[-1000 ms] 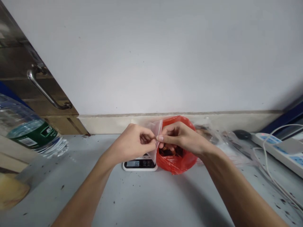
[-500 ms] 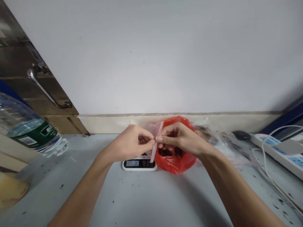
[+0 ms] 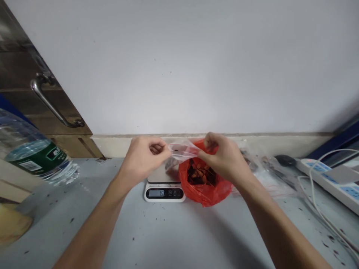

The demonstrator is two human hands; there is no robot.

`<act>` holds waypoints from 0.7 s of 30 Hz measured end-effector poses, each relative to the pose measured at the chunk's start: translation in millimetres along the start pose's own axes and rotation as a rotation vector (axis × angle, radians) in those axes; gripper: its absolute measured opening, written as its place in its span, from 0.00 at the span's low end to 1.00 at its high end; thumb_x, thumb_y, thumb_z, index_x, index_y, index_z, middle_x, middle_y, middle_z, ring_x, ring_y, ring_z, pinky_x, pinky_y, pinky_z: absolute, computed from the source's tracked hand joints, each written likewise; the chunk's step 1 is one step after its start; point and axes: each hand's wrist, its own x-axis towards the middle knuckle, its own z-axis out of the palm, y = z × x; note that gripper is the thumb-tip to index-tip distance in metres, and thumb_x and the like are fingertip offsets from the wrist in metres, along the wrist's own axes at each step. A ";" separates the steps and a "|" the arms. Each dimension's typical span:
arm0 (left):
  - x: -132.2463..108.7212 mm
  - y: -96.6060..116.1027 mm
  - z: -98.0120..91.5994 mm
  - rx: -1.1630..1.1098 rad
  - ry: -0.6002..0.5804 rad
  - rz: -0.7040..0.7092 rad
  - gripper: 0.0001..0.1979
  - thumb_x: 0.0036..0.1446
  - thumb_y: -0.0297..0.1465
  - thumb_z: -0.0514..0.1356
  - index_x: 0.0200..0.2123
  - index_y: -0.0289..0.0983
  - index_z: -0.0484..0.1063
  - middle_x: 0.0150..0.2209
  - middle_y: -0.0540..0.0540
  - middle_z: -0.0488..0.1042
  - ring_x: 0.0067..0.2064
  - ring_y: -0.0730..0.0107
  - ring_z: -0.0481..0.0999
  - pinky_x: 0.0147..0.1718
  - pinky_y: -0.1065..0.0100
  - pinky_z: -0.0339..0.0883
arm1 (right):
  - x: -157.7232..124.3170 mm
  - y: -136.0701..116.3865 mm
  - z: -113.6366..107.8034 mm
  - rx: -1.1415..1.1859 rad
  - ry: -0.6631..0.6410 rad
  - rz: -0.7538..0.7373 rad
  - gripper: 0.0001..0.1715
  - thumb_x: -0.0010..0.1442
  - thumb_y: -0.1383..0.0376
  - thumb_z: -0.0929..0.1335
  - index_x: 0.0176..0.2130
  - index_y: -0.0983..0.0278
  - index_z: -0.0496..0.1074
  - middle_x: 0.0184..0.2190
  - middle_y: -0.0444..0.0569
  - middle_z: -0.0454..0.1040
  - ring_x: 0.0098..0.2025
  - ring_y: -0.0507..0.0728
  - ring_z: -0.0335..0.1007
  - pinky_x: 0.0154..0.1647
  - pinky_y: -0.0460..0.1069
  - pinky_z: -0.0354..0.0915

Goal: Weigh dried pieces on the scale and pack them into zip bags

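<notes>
A clear zip bag (image 3: 183, 150) is stretched between my two hands, its mouth pulled apart. My left hand (image 3: 148, 155) pinches one edge of it, fingers closed. On the other edge, my right hand (image 3: 221, 153) grips between thumb and fingers. The bag's lower part hangs over a white kitchen scale (image 3: 165, 192) whose display appears to read 75; I cannot tell whether it touches the plate. Right beside the scale stands an open red plastic bag (image 3: 206, 196) holding dark reddish-brown dried pieces (image 3: 199, 172), partly under my right hand.
A large water bottle (image 3: 36, 157) with a green label leans in at left, above a yellowish object (image 3: 14, 224). Clear plastic bags (image 3: 272, 179), a white power strip (image 3: 333, 183) and white cables (image 3: 314, 194) lie at right. A white wall (image 3: 179, 74) rises behind. Dark crumbs dot the grey tabletop (image 3: 157, 239).
My hands have moved apart, from meeting at the zip bag's closure to holding its edges on either side. The bag's mouth has opened, and more of the scale and red bag's contents shows.
</notes>
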 end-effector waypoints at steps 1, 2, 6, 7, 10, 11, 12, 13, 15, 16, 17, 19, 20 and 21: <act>-2.1 1.3 3.2 -0.006 0.005 0.052 0.08 0.51 0.31 0.58 0.22 0.37 0.75 0.22 0.51 0.74 0.26 0.72 0.69 0.26 0.71 0.63 | -1.8 -2.3 2.4 -0.012 0.064 -0.069 0.06 0.48 0.70 0.68 0.23 0.61 0.69 0.31 0.46 0.74 0.32 0.55 0.69 0.32 0.49 0.63; -4.6 3.0 6.9 -0.008 0.005 0.118 0.09 0.53 0.30 0.58 0.23 0.37 0.74 0.22 0.52 0.74 0.25 0.73 0.69 0.26 0.72 0.63 | -3.8 -4.8 4.6 -0.011 0.072 -0.124 0.07 0.48 0.72 0.67 0.25 0.61 0.72 0.37 0.48 0.76 0.37 0.56 0.72 0.37 0.49 0.66; -12.6 8.9 19.1 0.024 0.047 0.398 0.10 0.57 0.25 0.55 0.25 0.38 0.73 0.23 0.53 0.74 0.26 0.76 0.69 0.29 0.74 0.65 | -8.9 -9.9 6.3 -0.052 -0.184 -0.099 0.10 0.54 0.70 0.69 0.33 0.59 0.81 0.41 0.51 0.78 0.45 0.61 0.76 0.41 0.52 0.70; -12.7 8.7 19.9 0.029 0.077 0.433 0.10 0.58 0.25 0.55 0.26 0.38 0.73 0.24 0.53 0.75 0.27 0.75 0.70 0.30 0.74 0.66 | -8.8 -8.5 4.1 -0.069 -0.230 -0.077 0.10 0.54 0.69 0.71 0.36 0.59 0.82 0.42 0.51 0.79 0.45 0.62 0.76 0.42 0.52 0.70; -7.2 2.4 17.9 0.015 0.189 0.340 0.09 0.63 0.30 0.57 0.35 0.38 0.78 0.36 0.47 0.82 0.36 0.68 0.78 0.38 0.70 0.72 | -6.0 0.7 -6.9 -0.056 -0.237 -0.106 0.28 0.51 0.65 0.75 0.53 0.58 0.78 0.51 0.53 0.79 0.49 0.64 0.76 0.48 0.55 0.72; -4.3 -1.0 16.7 -0.013 0.205 0.247 0.10 0.64 0.33 0.58 0.42 0.37 0.79 0.43 0.44 0.83 0.42 0.64 0.80 0.43 0.67 0.73 | -4.8 4.2 -11.2 -0.030 -0.220 -0.126 0.35 0.51 0.63 0.76 0.59 0.57 0.75 0.52 0.53 0.78 0.50 0.64 0.76 0.50 0.57 0.72; -1.3 -4.3 15.6 -0.067 0.194 0.132 0.14 0.65 0.35 0.58 0.49 0.38 0.78 0.50 0.42 0.82 0.48 0.61 0.81 0.48 0.63 0.74 | -3.5 7.4 -15.5 0.002 -0.208 -0.139 0.42 0.53 0.60 0.75 0.65 0.56 0.69 0.52 0.53 0.79 0.49 0.64 0.77 0.50 0.57 0.72; 1.5 -7.3 15.0 -0.157 0.156 0.010 0.19 0.66 0.37 0.59 0.57 0.39 0.76 0.54 0.41 0.80 0.51 0.58 0.81 0.52 0.60 0.73 | -2.2 10.1 -19.7 0.037 -0.206 -0.143 0.46 0.55 0.57 0.75 0.69 0.56 0.63 0.50 0.52 0.79 0.47 0.63 0.77 0.50 0.58 0.73; 5.7 -11.2 15.5 -0.403 0.038 -0.205 0.25 0.68 0.39 0.59 0.66 0.41 0.68 0.55 0.40 0.80 0.50 0.58 0.82 0.54 0.56 0.74 | 0.5 14.2 -27.9 0.099 -0.239 -0.146 0.52 0.58 0.53 0.72 0.74 0.58 0.53 0.43 0.50 0.81 0.41 0.61 0.78 0.46 0.57 0.74; 7.0 -12.0 16.5 -0.523 -0.010 -0.279 0.27 0.68 0.38 0.60 0.68 0.41 0.65 0.52 0.41 0.82 0.46 0.59 0.83 0.52 0.56 0.75 | 1.8 16.1 -32.4 0.117 -0.263 -0.153 0.52 0.60 0.52 0.71 0.75 0.59 0.51 0.41 0.49 0.81 0.39 0.60 0.78 0.45 0.57 0.75; 8.0 -12.3 17.6 -0.618 -0.033 -0.324 0.29 0.68 0.37 0.62 0.69 0.40 0.64 0.49 0.41 0.83 0.43 0.61 0.83 0.51 0.57 0.76 | 2.9 18.1 -37.5 0.123 -0.287 -0.167 0.51 0.60 0.51 0.71 0.74 0.59 0.53 0.40 0.49 0.81 0.39 0.60 0.79 0.44 0.56 0.75; 9.5 -12.0 19.8 -0.710 -0.006 -0.348 0.29 0.65 0.34 0.65 0.67 0.37 0.66 0.43 0.42 0.85 0.38 0.65 0.83 0.47 0.62 0.77 | 4.2 23.4 -50.2 0.095 -0.383 -0.199 0.40 0.59 0.50 0.71 0.67 0.58 0.68 0.40 0.50 0.82 0.40 0.60 0.79 0.43 0.54 0.75; 10.1 -11.9 20.7 -0.719 0.015 -0.338 0.29 0.63 0.34 0.67 0.65 0.36 0.69 0.41 0.43 0.85 0.37 0.67 0.82 0.46 0.64 0.76 | 4.1 26.7 -57.7 0.066 -0.455 -0.207 0.31 0.59 0.49 0.71 0.58 0.58 0.77 0.39 0.50 0.82 0.40 0.60 0.79 0.41 0.53 0.74; 10.8 -12.1 21.3 -0.721 0.026 -0.317 0.27 0.61 0.35 0.69 0.62 0.35 0.73 0.41 0.43 0.85 0.37 0.67 0.82 0.45 0.65 0.76 | 3.4 30.2 -65.6 0.038 -0.500 -0.205 0.25 0.59 0.47 0.71 0.48 0.58 0.82 0.36 0.49 0.82 0.38 0.60 0.79 0.39 0.53 0.74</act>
